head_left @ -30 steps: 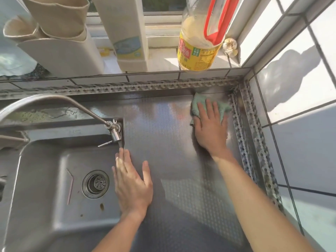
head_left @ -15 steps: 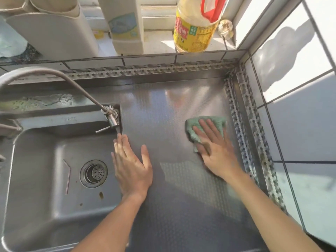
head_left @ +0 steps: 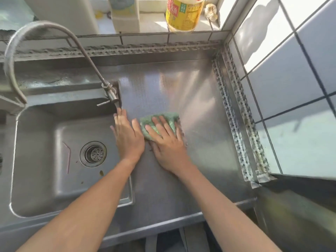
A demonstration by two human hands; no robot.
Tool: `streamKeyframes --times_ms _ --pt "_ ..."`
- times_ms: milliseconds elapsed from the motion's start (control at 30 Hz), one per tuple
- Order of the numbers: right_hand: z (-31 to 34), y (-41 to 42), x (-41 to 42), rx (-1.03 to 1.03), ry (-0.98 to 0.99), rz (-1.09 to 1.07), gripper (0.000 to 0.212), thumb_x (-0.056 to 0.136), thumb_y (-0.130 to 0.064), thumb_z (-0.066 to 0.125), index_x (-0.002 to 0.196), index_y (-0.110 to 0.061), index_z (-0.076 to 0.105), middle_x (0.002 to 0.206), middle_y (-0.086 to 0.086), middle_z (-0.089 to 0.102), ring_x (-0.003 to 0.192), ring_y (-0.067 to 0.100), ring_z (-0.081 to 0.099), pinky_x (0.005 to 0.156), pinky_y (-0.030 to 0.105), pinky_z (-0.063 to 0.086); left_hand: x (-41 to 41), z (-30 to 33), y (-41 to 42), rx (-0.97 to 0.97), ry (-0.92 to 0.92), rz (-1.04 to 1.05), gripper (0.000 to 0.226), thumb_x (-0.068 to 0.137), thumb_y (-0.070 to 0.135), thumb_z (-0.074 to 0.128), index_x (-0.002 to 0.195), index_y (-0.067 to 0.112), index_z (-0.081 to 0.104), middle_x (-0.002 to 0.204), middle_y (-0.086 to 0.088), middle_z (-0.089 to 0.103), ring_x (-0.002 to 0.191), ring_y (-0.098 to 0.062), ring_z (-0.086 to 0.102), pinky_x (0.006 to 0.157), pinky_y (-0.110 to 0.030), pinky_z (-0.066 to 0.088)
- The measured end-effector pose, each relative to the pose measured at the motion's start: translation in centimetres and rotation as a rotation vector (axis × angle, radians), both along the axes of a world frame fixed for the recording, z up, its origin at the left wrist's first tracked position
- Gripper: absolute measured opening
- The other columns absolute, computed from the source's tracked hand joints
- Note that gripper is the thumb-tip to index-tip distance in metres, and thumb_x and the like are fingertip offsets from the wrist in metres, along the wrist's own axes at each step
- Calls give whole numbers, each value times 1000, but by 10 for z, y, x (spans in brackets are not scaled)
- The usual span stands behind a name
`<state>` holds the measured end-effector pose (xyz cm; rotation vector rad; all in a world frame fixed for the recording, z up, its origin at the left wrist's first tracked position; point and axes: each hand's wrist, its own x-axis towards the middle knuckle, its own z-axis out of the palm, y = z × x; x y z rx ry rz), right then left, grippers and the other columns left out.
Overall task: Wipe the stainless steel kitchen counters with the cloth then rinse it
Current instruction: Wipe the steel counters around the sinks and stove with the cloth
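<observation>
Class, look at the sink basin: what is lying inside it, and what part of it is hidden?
Inside the sink lie a bent pink straw, the drain strainer and brown specks. The left hand and forearm cover its right rim.

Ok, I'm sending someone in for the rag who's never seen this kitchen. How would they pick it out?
Start at the steel sink and go right onto the counter. The cloth lies flat there, just right of the faucet base, pressed under the right hand beside the left hand. It is the only green, soft thing on the metal.
</observation>
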<state>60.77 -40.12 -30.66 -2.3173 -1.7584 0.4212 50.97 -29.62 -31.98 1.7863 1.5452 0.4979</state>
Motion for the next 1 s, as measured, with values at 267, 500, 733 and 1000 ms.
streamKeyframes --times_ms 267,500,733,1000 --pt "3 -111 70 -75 -9 4 53 103 -39 45 155 -30 41 167 -5 29 157 15 15 120 62 24 -120 1 -67 80 82 -430 53 106 34 46 154 11 46 171 -2 29 163 -14 12 134 -44 3" --pt "-5 12 7 -115 37 -596 62 104 -48 34 162 -31 20 172 -3 2 159 18 -5 126 57 -2 -176 -8 -112 129 241 -525 56 105 47 40 145 10 57 165 -2 40 157 -7 23 131 -23 5" --pt "-6 -58 -104 5 -12 36 53 105 -43 42 156 -29 38 170 -3 22 159 19 9 125 57 10 -177 -5 -109 127 200 -543 47 107 33 48 148 10 54 161 -6 48 154 -19 39 130 -21 6" --pt "4 -168 -29 -138 -120 136 59 106 -50 38 161 -33 24 171 -8 12 159 14 4 127 55 7 -206 -4 -103 151 271 -593 51 105 41 42 138 9 63 156 -8 54 149 -23 47 130 -46 24"
